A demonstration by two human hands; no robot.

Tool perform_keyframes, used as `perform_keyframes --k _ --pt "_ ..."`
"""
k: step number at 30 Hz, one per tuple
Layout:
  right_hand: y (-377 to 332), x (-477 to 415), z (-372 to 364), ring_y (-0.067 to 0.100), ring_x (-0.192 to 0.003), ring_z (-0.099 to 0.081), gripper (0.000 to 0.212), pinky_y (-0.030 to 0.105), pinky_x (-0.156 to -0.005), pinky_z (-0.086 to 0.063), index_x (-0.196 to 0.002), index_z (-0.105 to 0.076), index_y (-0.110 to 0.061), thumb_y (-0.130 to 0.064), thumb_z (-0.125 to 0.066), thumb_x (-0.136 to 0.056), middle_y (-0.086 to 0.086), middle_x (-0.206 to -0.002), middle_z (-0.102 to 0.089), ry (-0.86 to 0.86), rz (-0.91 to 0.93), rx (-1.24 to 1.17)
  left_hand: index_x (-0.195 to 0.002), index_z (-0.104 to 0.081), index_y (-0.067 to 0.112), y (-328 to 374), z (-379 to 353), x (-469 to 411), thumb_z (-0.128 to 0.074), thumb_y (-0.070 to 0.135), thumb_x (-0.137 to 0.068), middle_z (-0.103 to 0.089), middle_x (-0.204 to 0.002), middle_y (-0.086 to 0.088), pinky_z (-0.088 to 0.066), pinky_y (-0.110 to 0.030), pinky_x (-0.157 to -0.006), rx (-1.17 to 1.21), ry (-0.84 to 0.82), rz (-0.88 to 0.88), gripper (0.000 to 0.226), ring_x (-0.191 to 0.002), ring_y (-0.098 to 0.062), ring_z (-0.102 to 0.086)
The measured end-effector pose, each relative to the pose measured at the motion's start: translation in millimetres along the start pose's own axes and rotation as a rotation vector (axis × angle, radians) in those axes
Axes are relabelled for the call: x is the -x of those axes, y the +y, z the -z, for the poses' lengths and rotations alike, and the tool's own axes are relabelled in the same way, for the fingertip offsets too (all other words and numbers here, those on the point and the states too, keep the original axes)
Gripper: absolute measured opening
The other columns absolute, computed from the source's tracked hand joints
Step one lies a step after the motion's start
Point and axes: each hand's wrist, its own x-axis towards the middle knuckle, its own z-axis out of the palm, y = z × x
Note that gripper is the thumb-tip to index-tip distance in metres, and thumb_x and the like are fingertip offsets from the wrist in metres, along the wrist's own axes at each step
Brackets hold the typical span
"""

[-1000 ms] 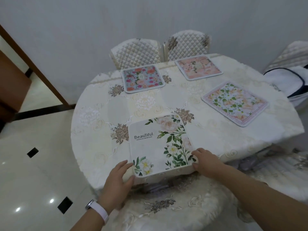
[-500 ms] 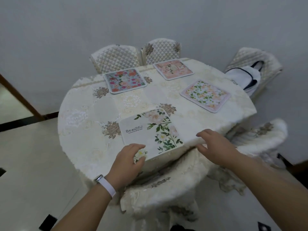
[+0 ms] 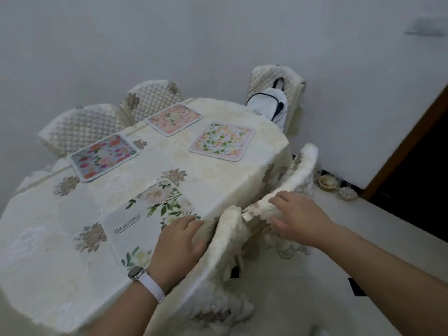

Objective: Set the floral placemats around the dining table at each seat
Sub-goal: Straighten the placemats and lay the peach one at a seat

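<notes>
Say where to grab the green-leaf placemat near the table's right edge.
Probably pinch the green-leaf placemat at its right corner, coming from the table's right side. It lies flat, so only the thin rim offers purchase, and that corner sits nearest the edge.

White leafy placemat, pink placemat, cream embroidered tablecloth, white watchband

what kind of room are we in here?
Most likely a home dining room: a table under an embroidered cloth, quilted-cover chairs tucked round it, and floral placemats laid at the seats.
</notes>
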Motion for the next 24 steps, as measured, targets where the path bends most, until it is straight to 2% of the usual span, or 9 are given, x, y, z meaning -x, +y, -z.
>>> perform_keyframes --k 5,10,13,16,18,21,24 --pt "96.0 25.7 12.1 0.018 -0.113 -0.048 0.045 0.036 -0.091 -0.043 -0.129 -0.050 -0.026 -0.050 -0.037 -0.092 -0.005 -0.128 -0.051 0.002 -0.048 -0.009 -0.124 -0.062 0.031 91.9 -30.5 -56.2 -0.043 0.048 -0.086 -0.058 -0.130 0.005 -0.043 -0.042 -0.098 -0.001 -0.067 -0.077 0.046 -0.121 -0.020 -0.051" --pt "198.6 45.1 35.1 0.018 -0.118 -0.045 0.048 0.036 -0.094 -0.040 -0.134 -0.047 -0.027 -0.051 -0.038 -0.093 -0.004 -0.130 -0.049 -0.008 -0.059 0.029 -0.122 -0.064 0.030 190.3 -58.1 -116.4 -0.046 0.048 -0.081 -0.062 -0.124 0.004 -0.045 -0.039 -0.094 -0.035 -0.054 -0.116 0.048 -0.115 -0.022 -0.057" --pt "245.6 48.1 52.0 0.017 -0.123 -0.042 0.050 0.037 -0.097 -0.037 -0.136 -0.044 -0.027 -0.052 -0.038 -0.094 -0.005 -0.134 -0.047 0.005 -0.078 0.047 -0.125 -0.062 0.029 232.6 -65.6 -142.7 -0.039 0.051 -0.078 -0.060 -0.129 0.003 -0.044 -0.041 -0.097 -0.047 -0.052 -0.096 0.056 -0.119 -0.022 -0.053" --pt "279.5 50.0 65.3 0.018 -0.126 -0.041 0.051 0.038 -0.100 -0.037 -0.138 -0.044 -0.028 -0.052 -0.039 -0.094 -0.005 -0.136 -0.047 0.022 -0.092 0.051 -0.131 -0.056 0.030 261.8 -73.3 -159.9 -0.030 0.053 -0.075 -0.053 -0.137 0.002 -0.039 -0.040 -0.103 -0.069 -0.089 -0.095 0.066 -0.127 -0.021 -0.046" --pt "295.7 51.5 71.3 0.018 -0.127 -0.041 0.051 0.039 -0.103 -0.037 -0.138 -0.044 -0.028 -0.052 -0.040 -0.093 -0.005 -0.137 -0.047 0.022 -0.099 0.045 -0.132 -0.055 0.030 273.5 -78.6 -170.7 -0.032 0.052 -0.076 -0.052 -0.139 0.002 -0.037 -0.040 -0.104 -0.100 -0.097 -0.107 0.064 -0.128 -0.022 -0.045" --pt "318.0 48.5 74.0 0.017 -0.126 -0.041 0.051 0.039 -0.104 -0.037 -0.137 -0.045 -0.027 -0.052 -0.039 -0.093 -0.005 -0.137 -0.046 0.013 -0.095 0.036 -0.127 -0.059 0.029 283.3 -87.7 -187.8 -0.048 0.045 -0.077 -0.057 -0.133 0.001 -0.040 -0.042 -0.100 -0.157 -0.072 -0.122 0.053 -0.123 -0.024 -0.052" --pt "336.5 37.6 76.5 0.017 -0.128 -0.039 0.051 0.039 -0.105 -0.035 -0.138 -0.045 -0.027 -0.052 -0.038 -0.094 -0.006 -0.140 -0.044 -0.020 -0.095 0.043 -0.119 -0.064 0.028 288.4 -97.2 -206.2 -0.047 0.046 -0.076 -0.063 -0.124 0.001 -0.046 -0.042 -0.093 -0.167 -0.034 -0.133 0.050 -0.115 -0.025 -0.058"
